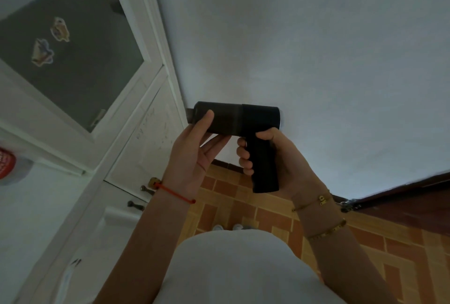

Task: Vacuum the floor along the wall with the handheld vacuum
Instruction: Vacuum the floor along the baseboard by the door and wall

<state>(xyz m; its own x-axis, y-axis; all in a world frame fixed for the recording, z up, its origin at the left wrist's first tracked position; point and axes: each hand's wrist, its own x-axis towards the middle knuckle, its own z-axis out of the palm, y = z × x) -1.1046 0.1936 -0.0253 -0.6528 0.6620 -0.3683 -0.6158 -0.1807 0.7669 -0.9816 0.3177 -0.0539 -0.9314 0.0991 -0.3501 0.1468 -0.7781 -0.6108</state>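
Note:
I hold a black handheld vacuum point(243, 118) up at chest height, its barrel level and its nozzle end pointing left. My right hand point(275, 157) is wrapped round the pistol grip below the barrel. My left hand point(194, 152) cups the front of the barrel from underneath, thumb pressed on its side. The white wall point(304, 48) fills the view behind the vacuum. The orange and brown tiled floor point(243, 201) lies below, meeting the wall at a dark skirting strip point(224, 163).
A white door point(80, 114) with a grey glass pane and two stickers stands on the left, bolts near its foot. A dark brown wooden edge point(401, 196) runs along the lower right. My white-shoed feet point(227, 227) are on the tiles.

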